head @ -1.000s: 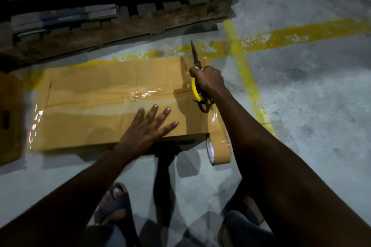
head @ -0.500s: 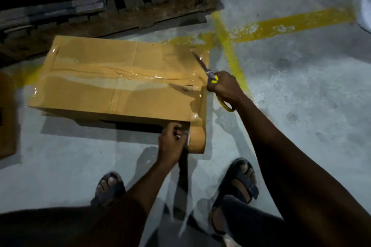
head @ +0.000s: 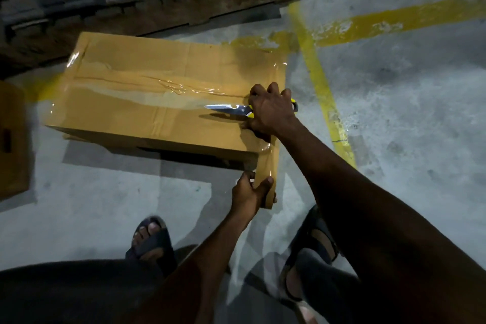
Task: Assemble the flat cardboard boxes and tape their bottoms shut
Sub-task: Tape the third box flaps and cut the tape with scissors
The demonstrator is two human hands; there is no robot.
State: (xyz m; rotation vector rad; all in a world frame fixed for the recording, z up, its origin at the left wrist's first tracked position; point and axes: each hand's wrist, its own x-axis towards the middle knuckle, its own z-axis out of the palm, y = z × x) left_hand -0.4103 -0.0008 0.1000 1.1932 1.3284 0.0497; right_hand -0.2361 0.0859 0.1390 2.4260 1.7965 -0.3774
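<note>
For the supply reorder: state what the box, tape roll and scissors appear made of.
Box: brown cardboard, matte, with fold creases. Tape roll: glossy tan film, probably plastic; the strips already on the box glare and wrinkle. Scissors: bright polished metal blades, likely steel; yellow handles, seemingly plastic.

We see a matt brown cardboard box (head: 157, 123), its seam under glossy, wrinkled tape (head: 184, 88) that catches light just left of our right fingers (head: 273, 91). Past them, the scissors (head: 226, 109) show polished metal blades and yellow plastic grips. Our left fingers (head: 266, 183) hold a smooth tape roll (head: 269, 166). The floor (head: 394, 126) is rough, matt concrete; the pallet (head: 197, 5) is worn wood.
</note>
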